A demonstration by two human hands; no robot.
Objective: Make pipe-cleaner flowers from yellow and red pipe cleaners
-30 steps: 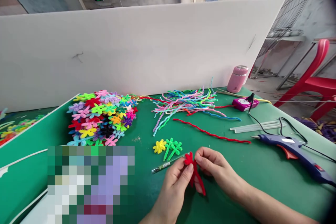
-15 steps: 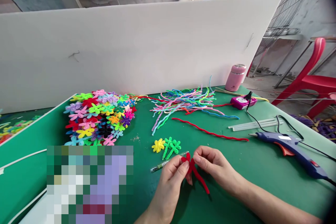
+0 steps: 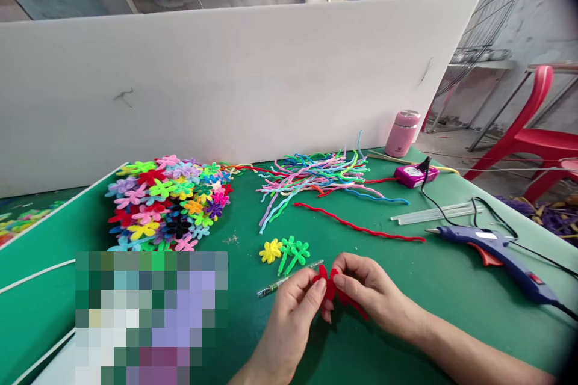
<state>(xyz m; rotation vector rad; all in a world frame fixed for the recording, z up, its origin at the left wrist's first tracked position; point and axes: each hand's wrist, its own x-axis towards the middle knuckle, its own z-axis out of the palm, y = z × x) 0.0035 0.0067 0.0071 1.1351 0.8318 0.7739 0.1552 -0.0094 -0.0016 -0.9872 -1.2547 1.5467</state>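
A red pipe cleaner (image 3: 330, 286), partly bent into loops, is pinched between both hands above the green table. My left hand (image 3: 298, 304) grips its looped part with thumb and fingers. My right hand (image 3: 368, 286) pinches it on the other side, and the loose tail runs down beneath those fingers. Just beyond my left hand lie a yellow pipe-cleaner flower (image 3: 271, 251) and green pipe-cleaner shapes (image 3: 293, 254). A clear pen (image 3: 270, 289) lies partly behind the left hand.
A heap of colourful pipe-cleaner flowers (image 3: 162, 204) is at left. Loose pipe cleaners (image 3: 311, 174) and a single red strand (image 3: 356, 225) lie farther back. On the right are a blue glue gun (image 3: 497, 252), glue sticks (image 3: 433, 214), a purple box (image 3: 415, 175) and a pink bottle (image 3: 403, 133).
My right hand has closed in on the red pipe cleaner. Its tail, which hung down between the hands, has swung right beneath the right fingers.
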